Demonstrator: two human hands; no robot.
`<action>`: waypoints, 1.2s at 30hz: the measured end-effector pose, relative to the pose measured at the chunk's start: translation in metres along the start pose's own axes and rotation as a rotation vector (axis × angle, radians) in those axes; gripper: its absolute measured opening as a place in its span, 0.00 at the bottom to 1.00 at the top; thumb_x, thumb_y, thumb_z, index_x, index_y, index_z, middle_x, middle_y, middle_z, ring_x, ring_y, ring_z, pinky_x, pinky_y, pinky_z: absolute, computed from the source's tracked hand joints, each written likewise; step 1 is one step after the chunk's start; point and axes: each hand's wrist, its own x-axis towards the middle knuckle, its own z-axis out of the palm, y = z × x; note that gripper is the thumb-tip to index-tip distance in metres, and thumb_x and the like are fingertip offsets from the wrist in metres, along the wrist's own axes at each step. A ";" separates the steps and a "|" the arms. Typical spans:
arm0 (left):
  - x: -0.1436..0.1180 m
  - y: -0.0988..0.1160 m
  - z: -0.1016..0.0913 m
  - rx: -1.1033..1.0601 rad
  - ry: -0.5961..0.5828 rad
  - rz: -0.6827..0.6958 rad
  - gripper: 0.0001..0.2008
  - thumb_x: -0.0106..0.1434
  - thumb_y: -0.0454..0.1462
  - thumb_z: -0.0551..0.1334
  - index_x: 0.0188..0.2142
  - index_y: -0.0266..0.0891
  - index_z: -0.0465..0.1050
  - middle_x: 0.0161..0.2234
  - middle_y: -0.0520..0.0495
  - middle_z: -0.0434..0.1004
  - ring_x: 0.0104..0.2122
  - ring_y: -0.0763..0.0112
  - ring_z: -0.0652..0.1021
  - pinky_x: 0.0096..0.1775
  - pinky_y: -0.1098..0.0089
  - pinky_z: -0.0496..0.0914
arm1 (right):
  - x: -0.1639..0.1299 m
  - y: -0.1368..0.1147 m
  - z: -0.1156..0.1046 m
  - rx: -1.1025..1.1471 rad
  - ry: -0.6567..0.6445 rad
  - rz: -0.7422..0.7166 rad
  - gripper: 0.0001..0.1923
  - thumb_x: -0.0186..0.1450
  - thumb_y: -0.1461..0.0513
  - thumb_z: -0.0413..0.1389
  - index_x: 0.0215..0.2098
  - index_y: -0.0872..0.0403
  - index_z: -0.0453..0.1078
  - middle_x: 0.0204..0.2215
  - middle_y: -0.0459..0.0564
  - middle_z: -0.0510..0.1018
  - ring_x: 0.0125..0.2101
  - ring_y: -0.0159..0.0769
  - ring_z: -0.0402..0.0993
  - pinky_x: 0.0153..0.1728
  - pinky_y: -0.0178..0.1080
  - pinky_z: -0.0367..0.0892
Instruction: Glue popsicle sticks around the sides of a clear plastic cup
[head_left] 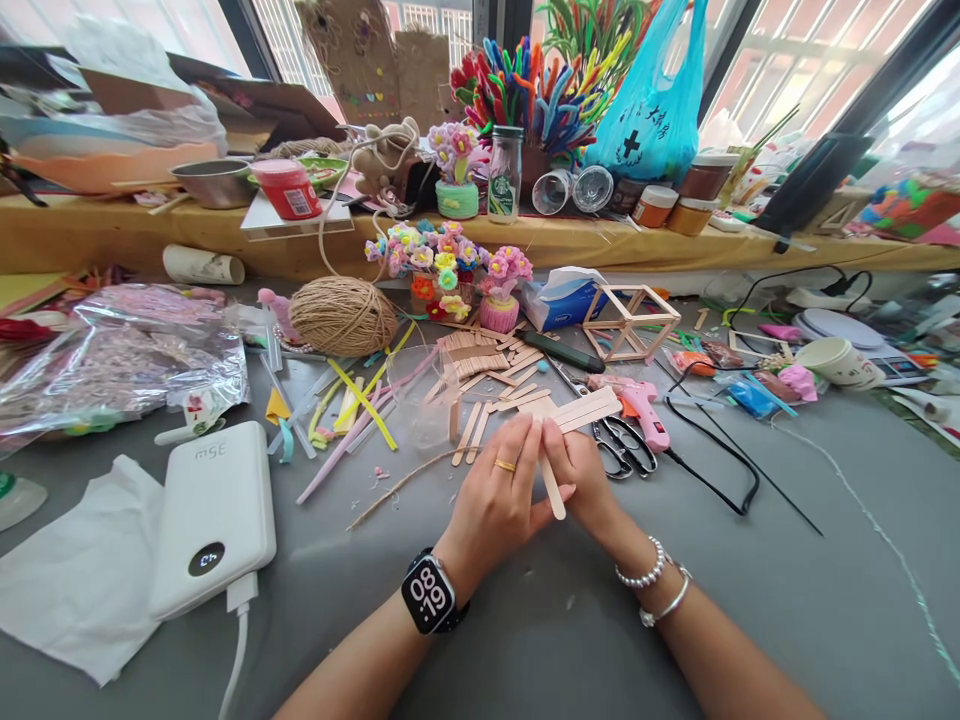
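Grey desk (750,620), cluttered toward its far edge; your hands meet near the middle. Left hand (495,500) closes its fingertips on a stick (553,492), which runs from the fingers back toward you, tilted slightly right. Right hand (585,475) pinches the same stick from the other side. Scissors (622,445) lie just beyond the right hand.

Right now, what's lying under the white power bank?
The white power bank rests partly on a white tissue sheet on the gray table. Whatever lies beneath its middle is hidden.
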 end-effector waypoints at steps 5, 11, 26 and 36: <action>-0.001 -0.004 0.003 -0.028 -0.036 0.033 0.27 0.62 0.44 0.52 0.55 0.25 0.54 0.47 0.28 0.71 0.51 0.55 0.70 0.48 0.61 0.69 | 0.000 -0.001 0.002 0.023 -0.009 -0.010 0.23 0.61 0.50 0.39 0.13 0.52 0.52 0.09 0.44 0.59 0.14 0.29 0.55 0.19 0.35 0.53; -0.004 -0.004 0.002 -0.023 -0.003 -0.001 0.24 0.62 0.43 0.54 0.49 0.23 0.63 0.45 0.28 0.73 0.49 0.55 0.72 0.48 0.62 0.69 | -0.001 0.002 0.008 0.112 -0.040 0.069 0.21 0.61 0.52 0.40 0.15 0.52 0.53 0.11 0.42 0.58 0.15 0.28 0.53 0.19 0.34 0.51; -0.002 -0.002 0.002 -0.094 0.029 -0.013 0.18 0.62 0.38 0.54 0.46 0.24 0.66 0.43 0.31 0.75 0.47 0.58 0.74 0.49 0.62 0.69 | -0.001 0.008 0.016 0.395 0.015 0.215 0.17 0.58 0.51 0.47 0.17 0.54 0.58 0.12 0.41 0.61 0.17 0.28 0.56 0.20 0.33 0.56; -0.001 -0.002 -0.001 -0.126 0.044 -0.053 0.14 0.63 0.36 0.52 0.43 0.27 0.68 0.41 0.32 0.76 0.46 0.60 0.74 0.46 0.65 0.71 | -0.003 0.006 0.019 0.395 0.016 0.229 0.18 0.56 0.51 0.48 0.15 0.53 0.55 0.12 0.40 0.58 0.17 0.27 0.53 0.21 0.34 0.54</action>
